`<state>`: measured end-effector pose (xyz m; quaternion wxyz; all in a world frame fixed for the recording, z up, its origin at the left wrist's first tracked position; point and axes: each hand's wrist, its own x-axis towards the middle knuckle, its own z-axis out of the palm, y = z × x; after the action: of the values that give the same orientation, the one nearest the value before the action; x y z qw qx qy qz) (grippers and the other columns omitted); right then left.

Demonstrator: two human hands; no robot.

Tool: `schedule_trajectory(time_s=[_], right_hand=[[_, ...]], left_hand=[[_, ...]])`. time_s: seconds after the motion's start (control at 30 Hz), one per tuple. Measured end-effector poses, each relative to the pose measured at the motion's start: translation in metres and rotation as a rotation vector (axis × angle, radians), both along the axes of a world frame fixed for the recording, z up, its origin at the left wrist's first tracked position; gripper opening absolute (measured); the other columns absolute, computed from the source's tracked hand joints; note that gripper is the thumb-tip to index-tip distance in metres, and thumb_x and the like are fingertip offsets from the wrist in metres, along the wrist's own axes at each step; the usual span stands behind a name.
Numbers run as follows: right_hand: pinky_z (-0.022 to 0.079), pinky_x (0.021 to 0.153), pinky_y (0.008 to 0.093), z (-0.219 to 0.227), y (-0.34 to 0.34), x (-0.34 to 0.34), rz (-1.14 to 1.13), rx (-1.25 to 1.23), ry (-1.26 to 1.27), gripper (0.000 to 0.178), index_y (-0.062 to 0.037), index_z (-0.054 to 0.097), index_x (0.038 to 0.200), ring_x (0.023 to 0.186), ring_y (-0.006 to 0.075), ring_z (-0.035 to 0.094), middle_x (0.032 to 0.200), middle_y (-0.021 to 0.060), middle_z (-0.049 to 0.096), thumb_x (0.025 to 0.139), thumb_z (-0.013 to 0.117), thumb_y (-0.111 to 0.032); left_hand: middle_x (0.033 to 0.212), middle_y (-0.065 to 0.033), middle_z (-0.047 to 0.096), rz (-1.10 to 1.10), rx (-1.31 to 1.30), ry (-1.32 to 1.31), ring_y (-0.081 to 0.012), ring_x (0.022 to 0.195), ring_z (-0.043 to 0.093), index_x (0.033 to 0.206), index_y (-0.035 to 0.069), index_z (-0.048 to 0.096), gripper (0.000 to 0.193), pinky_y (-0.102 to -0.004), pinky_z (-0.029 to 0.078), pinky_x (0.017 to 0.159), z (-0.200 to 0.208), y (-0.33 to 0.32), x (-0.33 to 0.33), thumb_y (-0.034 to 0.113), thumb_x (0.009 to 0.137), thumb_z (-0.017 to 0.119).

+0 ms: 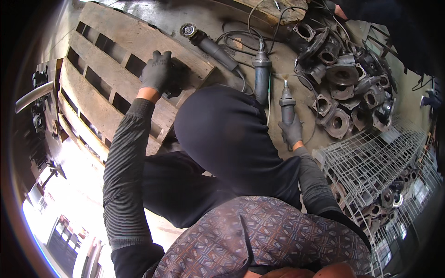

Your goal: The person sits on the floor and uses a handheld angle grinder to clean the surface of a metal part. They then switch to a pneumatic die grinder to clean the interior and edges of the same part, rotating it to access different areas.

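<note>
My left hand [156,70], in a dark grey glove, is closed on a dark metal casting [180,79] on the wooden pallet [118,69]. The casting is in shadow and partly hidden by the hand. My right hand [292,132], gloved too, is wrapped round the body of a straight grinder [288,107], its tip turned away from me. To the left of that tool lies a second straight grinder [262,69]. An angle grinder [213,51] with a round disc lies farther left, by the pallet's edge.
Dark flanged castings [340,76] are heaped on the floor at the right. A wire mesh cage [371,157] with more castings stands nearer. Black cables [236,39] loop behind the grinders. Another person's hand [340,12] shows at the top right. My dark-clothed knee [222,129] fills the middle.
</note>
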<state>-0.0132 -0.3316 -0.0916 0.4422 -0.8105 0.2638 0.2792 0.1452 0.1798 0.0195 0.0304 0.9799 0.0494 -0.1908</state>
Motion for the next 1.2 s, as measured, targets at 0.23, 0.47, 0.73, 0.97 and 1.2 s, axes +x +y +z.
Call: schedule_trajectory(time_s=[0.23, 0.47, 0.73, 0.97, 1.2], right_hand=[[0.054, 0.084, 0.0489, -0.018, 0.005, 0.01, 0.11, -0.065, -0.08, 0.063, -0.0047, 0.055, 0.123, 0.095, 0.0387, 0.068, 0.106, 0.0189, 0.069, 0.075, 0.085, -0.03], [0.053, 0.072, 0.0426, -0.032, 0.039, 0.076, 0.21, -0.029, -0.335, 0.064, -0.0068, 0.056, 0.128, 0.083, 0.029, 0.066, 0.101, 0.0141, 0.068, 0.075, 0.087, -0.026], [0.054, 0.091, 0.0477, -0.04, 0.049, 0.113, 0.226, -0.081, -0.326, 0.073, -0.0067, 0.055, 0.133, 0.105, 0.0374, 0.069, 0.117, 0.0185, 0.07, 0.073, 0.088, -0.032], [0.053, 0.096, 0.0479, -0.048, 0.038, 0.114, 0.385, -0.134, -0.416, 0.077, -0.0094, 0.054, 0.138, 0.115, 0.0389, 0.067, 0.124, 0.0192, 0.068, 0.073, 0.087, -0.033], [0.048, 0.105, 0.0506, -0.07, 0.032, 0.116, 0.636, -0.193, -0.499, 0.085, -0.01, 0.053, 0.146, 0.125, 0.0419, 0.061, 0.133, 0.0206, 0.065, 0.073, 0.087, -0.035]], left_hand=[[0.12, -0.0212, 0.06, 0.168, -0.303, -0.289, -0.0411, 0.112, 0.064, 0.14, 0.01, 0.06, 0.073, -0.0477, 0.055, 0.095, -0.006, 0.029, -0.065, 0.031, 0.075, 0.089], [0.122, -0.0188, 0.06, 0.388, -0.313, -0.493, -0.0366, 0.114, 0.063, 0.142, 0.009, 0.06, 0.075, -0.0446, 0.053, 0.097, 0.007, 0.033, -0.123, 0.035, 0.078, 0.089], [0.128, -0.0201, 0.063, 0.687, -0.23, -0.817, -0.0369, 0.119, 0.057, 0.139, 0.001, 0.061, 0.075, -0.0452, 0.045, 0.105, -0.007, 0.043, -0.195, 0.032, 0.077, 0.091], [0.136, -0.0223, 0.055, 0.747, -0.204, -0.756, -0.04, 0.127, 0.051, 0.145, 0.003, 0.054, 0.082, -0.0489, 0.042, 0.109, -0.044, 0.039, -0.255, 0.036, 0.079, 0.09], [0.141, -0.0259, 0.051, 0.754, -0.267, -0.634, -0.0432, 0.133, 0.047, 0.153, 0.001, 0.042, 0.096, -0.0512, 0.04, 0.114, -0.079, 0.034, -0.291, 0.038, 0.078, 0.088]])
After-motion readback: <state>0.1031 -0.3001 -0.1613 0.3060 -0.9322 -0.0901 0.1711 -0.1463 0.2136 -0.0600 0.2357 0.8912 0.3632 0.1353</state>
